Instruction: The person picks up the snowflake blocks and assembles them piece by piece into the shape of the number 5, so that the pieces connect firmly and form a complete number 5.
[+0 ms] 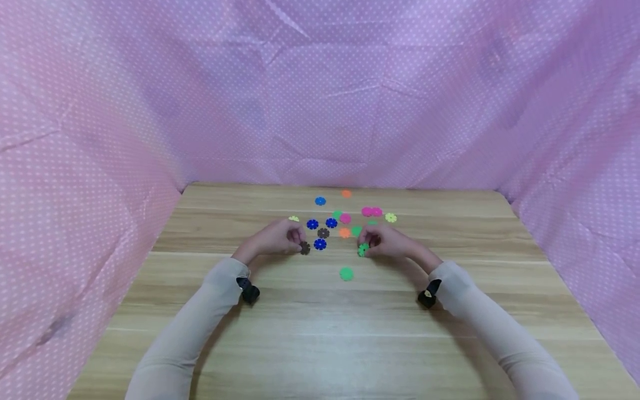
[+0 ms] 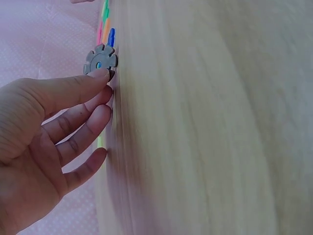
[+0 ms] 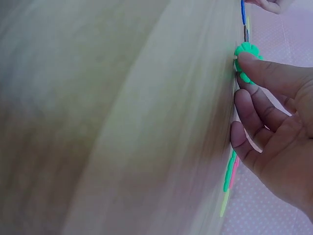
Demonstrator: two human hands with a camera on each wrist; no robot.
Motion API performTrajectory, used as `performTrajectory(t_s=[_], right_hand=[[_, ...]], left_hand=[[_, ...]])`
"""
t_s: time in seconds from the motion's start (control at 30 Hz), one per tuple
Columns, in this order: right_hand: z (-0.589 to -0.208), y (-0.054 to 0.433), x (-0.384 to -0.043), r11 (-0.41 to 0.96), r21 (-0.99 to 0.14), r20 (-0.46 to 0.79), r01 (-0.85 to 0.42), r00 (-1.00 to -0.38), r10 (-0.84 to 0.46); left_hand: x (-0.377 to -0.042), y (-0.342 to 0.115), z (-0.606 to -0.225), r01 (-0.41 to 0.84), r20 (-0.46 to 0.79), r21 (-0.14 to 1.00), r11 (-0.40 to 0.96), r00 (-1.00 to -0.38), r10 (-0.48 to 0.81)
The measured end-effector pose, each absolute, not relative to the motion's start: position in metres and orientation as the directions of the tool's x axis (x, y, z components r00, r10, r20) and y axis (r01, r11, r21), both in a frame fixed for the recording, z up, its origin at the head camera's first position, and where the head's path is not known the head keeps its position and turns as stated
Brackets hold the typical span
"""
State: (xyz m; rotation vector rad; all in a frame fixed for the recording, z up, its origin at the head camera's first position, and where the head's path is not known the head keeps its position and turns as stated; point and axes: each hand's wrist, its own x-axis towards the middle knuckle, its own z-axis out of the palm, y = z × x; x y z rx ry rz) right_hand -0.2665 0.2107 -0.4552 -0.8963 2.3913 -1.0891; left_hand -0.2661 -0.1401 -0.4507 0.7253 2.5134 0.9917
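My left hand (image 1: pixel 281 238) pinches a dark brown notched disc (image 2: pixel 100 59) between thumb and fingertips, its face with a small centre hole turned to the left wrist view. On the other side, my right hand (image 1: pixel 389 241) holds a green notched disc (image 3: pixel 247 62) by its edge, thumb in front and index finger behind. Both discs stand tilted up close over the table. Just right of the left hand lie a dark blue disc (image 1: pixel 320 244) and another brown disc (image 1: pixel 323 233). A green disc (image 1: pixel 346 274) lies nearer me, between the hands.
More flower-shaped discs are spread beyond the hands: pink (image 1: pixel 367 211), orange (image 1: pixel 345 233), yellow (image 1: pixel 391 218) and a lighter blue (image 1: pixel 320 201) among them. They lie flat on the wood-grain table (image 1: pixel 320 333). Pink dotted cloth (image 1: pixel 320 100) hangs around its back and sides.
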Motion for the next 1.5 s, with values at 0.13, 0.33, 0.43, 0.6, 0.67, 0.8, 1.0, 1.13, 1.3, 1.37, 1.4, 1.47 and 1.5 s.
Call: performTrajectory(t_s=[0.13, 0.33, 0.43, 0.6, 0.67, 0.8, 1.0, 1.13, 1.3, 1.37, 1.4, 1.47, 1.5], right_hand=[[-0.457, 0.210, -0.269, 0.492, -0.780, -0.053, -0.386, -0.743, -0.667], [-0.458, 0.211, -0.270, 0.516, -0.778, -0.052, -0.359, -0.781, -0.623], [-0.458, 0.210, -0.271, 0.529, -0.782, -0.062, -0.331, -0.802, -0.595], [-0.458, 0.208, -0.275, 0.542, -0.789, -0.051, -0.290, -0.847, -0.528], [-0.456, 0.206, -0.278, 0.538, -0.798, -0.036, -0.273, -0.869, -0.494], [-0.446, 0.200, -0.281, 0.475, -0.849, -0.007, -0.229, -0.896, -0.444], [-0.422, 0.188, -0.286, 0.378, -0.905, 0.030, -0.193, -0.917, -0.398], [-0.410, 0.181, -0.290, 0.316, -0.926, 0.082, -0.206, -0.927, -0.365], [-0.397, 0.173, -0.290, 0.230, -0.954, 0.112, -0.190, -0.943, -0.315], [-0.393, 0.171, -0.289, 0.202, -0.962, 0.114, -0.181, -0.946, -0.303], [-0.391, 0.170, -0.289, 0.191, -0.965, 0.118, -0.181, -0.947, -0.299], [-0.389, 0.167, -0.289, 0.166, -0.970, 0.123, -0.177, -0.948, -0.294], [-0.389, 0.166, -0.289, 0.156, -0.972, 0.125, -0.176, -0.949, -0.291]], left_hand=[[-0.267, -0.140, -0.451, 0.306, -0.121, 0.750, 0.586, -0.809, 0.576], [-0.271, -0.139, -0.454, 0.268, -0.103, 0.792, 0.549, -0.827, 0.552], [-0.272, -0.139, -0.456, 0.233, -0.085, 0.822, 0.519, -0.852, 0.516], [-0.277, -0.135, -0.456, 0.206, -0.022, 0.867, 0.453, -0.894, 0.448], [-0.279, -0.130, -0.455, 0.220, 0.019, 0.878, 0.426, -0.903, 0.429], [-0.283, -0.119, -0.450, 0.231, 0.082, 0.898, 0.375, -0.925, 0.372], [-0.286, -0.103, -0.443, 0.191, 0.112, 0.947, 0.257, -0.950, 0.292], [-0.288, -0.093, -0.438, 0.202, 0.155, 0.963, 0.177, -0.956, 0.248], [-0.290, -0.079, -0.431, 0.274, 0.250, 0.957, 0.095, -0.946, 0.205], [-0.292, -0.075, -0.430, 0.303, 0.287, 0.951, 0.065, -0.939, 0.190], [-0.292, -0.073, -0.429, 0.314, 0.300, 0.948, 0.052, -0.936, 0.185], [-0.294, -0.071, -0.428, 0.329, 0.318, 0.944, 0.033, -0.931, 0.179], [-0.295, -0.071, -0.428, 0.335, 0.325, 0.942, 0.027, -0.929, 0.177]])
